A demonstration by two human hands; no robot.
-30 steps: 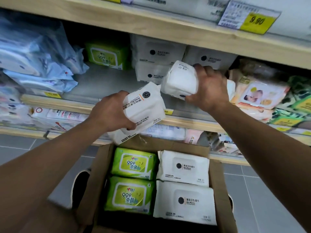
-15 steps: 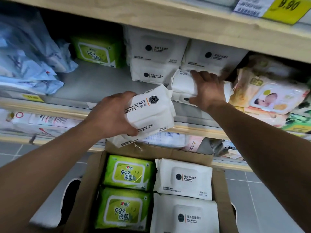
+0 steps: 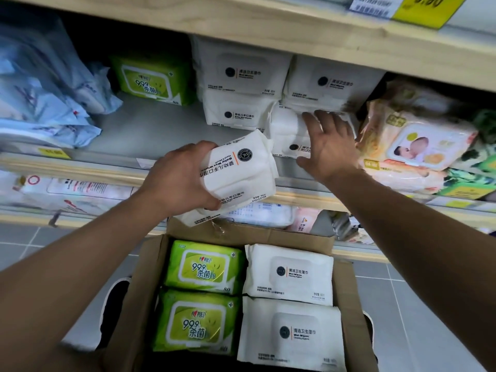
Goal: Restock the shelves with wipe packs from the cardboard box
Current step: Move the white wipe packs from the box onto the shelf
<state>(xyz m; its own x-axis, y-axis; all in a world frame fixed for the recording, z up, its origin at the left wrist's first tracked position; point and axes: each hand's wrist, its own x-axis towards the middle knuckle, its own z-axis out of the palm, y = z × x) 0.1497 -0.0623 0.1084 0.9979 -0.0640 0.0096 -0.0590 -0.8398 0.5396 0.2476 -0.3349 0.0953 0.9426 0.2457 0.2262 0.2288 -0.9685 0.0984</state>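
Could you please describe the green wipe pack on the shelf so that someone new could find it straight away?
Start at the grey shelf under the pale wooden board. At its back, left of the stacked white packs, stands the green pack. It is the only green pack on that shelf, apart from the blue bags to its left; the other green ones lie in the cardboard box.

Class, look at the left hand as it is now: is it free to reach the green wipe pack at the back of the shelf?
Probably not yet. The left hand already grips a white wipe pack, so its fingers are taken. The way to the green wipe pack looks open over bare shelf.
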